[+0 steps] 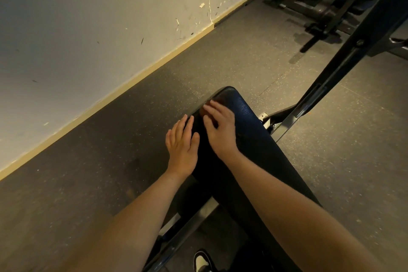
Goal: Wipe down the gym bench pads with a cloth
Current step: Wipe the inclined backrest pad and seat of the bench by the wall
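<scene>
Resting flat on the left edge of the black bench pad, the left hand keeps straight fingers together; the right hand lies near the pad's far end, fingers spread over a dark brownish patch; whether it is cloth is unclear.

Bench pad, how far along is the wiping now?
Done: nothing on the bench pad tells wiped from unwiped. In hand: the right hand presses flat near its far end, perhaps on a dark cloth, hard to tell; the left hand rests on its left edge. Left: seemingly the near stretch.
</scene>
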Motion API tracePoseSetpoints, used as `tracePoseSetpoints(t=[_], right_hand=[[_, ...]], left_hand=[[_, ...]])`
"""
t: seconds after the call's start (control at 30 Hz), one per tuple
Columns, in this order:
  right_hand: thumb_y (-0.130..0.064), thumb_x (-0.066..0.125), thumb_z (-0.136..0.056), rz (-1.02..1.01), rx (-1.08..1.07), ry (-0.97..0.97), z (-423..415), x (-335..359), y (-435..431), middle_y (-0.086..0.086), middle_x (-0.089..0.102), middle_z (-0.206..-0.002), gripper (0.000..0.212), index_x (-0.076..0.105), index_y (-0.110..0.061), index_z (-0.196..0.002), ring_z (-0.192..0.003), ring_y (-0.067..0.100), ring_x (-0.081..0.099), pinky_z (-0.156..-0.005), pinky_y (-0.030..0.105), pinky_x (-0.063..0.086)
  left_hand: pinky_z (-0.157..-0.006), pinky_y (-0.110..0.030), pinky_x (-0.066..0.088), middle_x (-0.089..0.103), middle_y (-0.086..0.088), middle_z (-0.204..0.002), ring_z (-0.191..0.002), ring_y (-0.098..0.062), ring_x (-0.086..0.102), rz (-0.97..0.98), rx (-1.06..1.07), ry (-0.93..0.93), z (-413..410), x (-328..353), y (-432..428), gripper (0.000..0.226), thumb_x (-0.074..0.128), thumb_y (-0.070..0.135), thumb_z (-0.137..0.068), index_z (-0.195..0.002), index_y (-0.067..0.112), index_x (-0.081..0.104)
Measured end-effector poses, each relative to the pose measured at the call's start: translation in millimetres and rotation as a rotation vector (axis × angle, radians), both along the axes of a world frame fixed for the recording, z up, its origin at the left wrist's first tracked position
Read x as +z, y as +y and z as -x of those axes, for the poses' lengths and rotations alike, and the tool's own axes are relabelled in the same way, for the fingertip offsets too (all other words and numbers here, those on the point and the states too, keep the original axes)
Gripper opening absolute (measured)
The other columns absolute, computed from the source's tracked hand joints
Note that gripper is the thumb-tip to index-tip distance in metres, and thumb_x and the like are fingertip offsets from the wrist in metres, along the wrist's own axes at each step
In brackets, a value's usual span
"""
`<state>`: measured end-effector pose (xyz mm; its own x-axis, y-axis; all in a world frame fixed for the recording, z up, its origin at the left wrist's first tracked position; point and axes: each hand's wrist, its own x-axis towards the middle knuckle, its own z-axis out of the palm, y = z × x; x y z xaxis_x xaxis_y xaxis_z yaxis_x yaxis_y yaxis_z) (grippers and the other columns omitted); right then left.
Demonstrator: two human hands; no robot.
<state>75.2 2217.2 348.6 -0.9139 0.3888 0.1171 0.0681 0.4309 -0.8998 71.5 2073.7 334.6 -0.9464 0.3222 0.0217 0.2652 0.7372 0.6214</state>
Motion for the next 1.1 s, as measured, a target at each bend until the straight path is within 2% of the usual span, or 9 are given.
tracePoseSetpoints(t=[0.1, 0.27, 0.4, 0.47, 0.63, 0.77, 0.83, 0.93, 1.1], right_hand=[[-0.017, 0.059, -0.099, 0.012, 0.067, -0.033, -24, -13, -18, -0.014, 0.052, -0.143, 0.034, 0.064, -0.028, -0.131, -0.137, 0.005, 0.034, -0.114, 0.022, 0.023], [-0.010, 0.056, -0.099, -0.109, 0.102, 0.040, -17, -13, -3, -0.004, 0.054, -0.142, 0.036, 0.062, -0.021, -0.133, -0.139, 0.012, 0.039, -0.118, 0.043, 0.034], [-0.016, 0.049, -0.104, 0.020, -0.102, -0.051, 22, -2, 29, -0.004, 0.038, -0.156, 0.038, 0.053, -0.023, -0.141, -0.151, 0.015, 0.022, -0.123, 0.048, 0.023], [-0.018, 0.048, -0.104, 0.010, -0.108, -0.062, 24, -2, 18, -0.004, 0.035, -0.159, 0.039, 0.050, -0.023, -0.143, -0.153, 0.014, 0.015, -0.124, 0.047, 0.020], [-0.012, 0.050, -0.102, -0.102, 0.139, 0.010, -24, -24, -24, -0.002, 0.042, -0.155, 0.038, 0.056, -0.020, -0.139, -0.153, 0.012, 0.018, -0.125, 0.049, 0.019], [-0.011, 0.049, -0.102, -0.306, 0.218, 0.049, -19, -19, 3, -0.004, 0.046, -0.152, 0.039, 0.058, -0.025, -0.137, -0.152, 0.014, 0.023, -0.124, 0.056, 0.003], [-0.013, 0.047, -0.102, -0.272, 0.092, 0.018, -1, -15, 22, -0.004, 0.042, -0.155, 0.040, 0.054, -0.026, -0.140, -0.152, 0.014, 0.019, -0.124, 0.056, 0.001], [-0.018, 0.045, -0.105, -0.066, -0.078, -0.079, 16, -9, 21, -0.004, 0.029, -0.162, 0.040, 0.047, -0.025, -0.144, -0.154, 0.013, 0.008, -0.126, 0.053, 0.007], [-0.014, 0.047, -0.104, -0.150, 0.189, -0.004, -19, -11, -22, -0.002, 0.031, -0.161, 0.040, 0.051, -0.023, -0.143, -0.154, 0.011, 0.009, -0.126, 0.042, 0.006]], left_hand=[[-0.122, -0.029, -0.011, 0.022, 0.012, -0.165, -0.151, 0.002, 0.007, -0.077, 0.046, -0.026, 0, 3, 2, 0.055, 0.023, 0.045, -0.104, -0.158, 0.031, 0.027], [-0.119, -0.026, -0.015, 0.019, 0.010, -0.165, -0.152, -0.002, 0.005, -0.007, 0.013, 0.016, -1, 1, 1, 0.053, 0.022, 0.045, -0.107, -0.158, 0.032, 0.024], [-0.120, -0.031, -0.013, 0.016, 0.011, -0.166, -0.153, -0.002, 0.003, 0.031, 0.024, 0.018, -2, -2, 2, 0.053, 0.020, 0.045, -0.107, -0.159, 0.033, 0.020], [-0.120, -0.029, -0.013, 0.016, 0.012, -0.166, -0.152, -0.001, 0.003, 0.027, 0.032, 0.021, -2, -3, 2, 0.053, 0.021, 0.044, -0.107, -0.159, 0.033, 0.020], [-0.123, -0.033, -0.009, 0.019, 0.012, -0.166, -0.152, 0.002, 0.003, -0.014, 0.039, 0.017, -2, -3, 3, 0.057, 0.018, 0.049, -0.104, -0.159, 0.033, 0.021], [-0.122, -0.033, -0.011, 0.018, 0.009, -0.166, -0.153, -0.003, 0.004, 0.032, 0.030, 0.037, -2, -2, 2, 0.061, 0.016, 0.053, -0.102, -0.159, 0.032, 0.021], [-0.121, -0.031, -0.012, 0.016, 0.010, -0.167, -0.153, -0.004, 0.003, 0.047, 0.023, 0.034, -2, -2, 3, 0.063, 0.015, 0.056, -0.102, -0.160, 0.031, 0.019], [-0.121, -0.031, -0.012, 0.014, 0.011, -0.167, -0.153, -0.004, 0.002, 0.067, 0.034, 0.040, -1, -4, 3, 0.063, 0.015, 0.055, -0.102, -0.161, 0.031, 0.016], [-0.125, -0.036, -0.003, 0.027, 0.011, -0.163, -0.151, -0.005, 0.013, -0.037, 0.076, 0.019, -2, 3, 6, 0.050, 0.027, 0.043, -0.108, -0.157, 0.030, 0.027]])
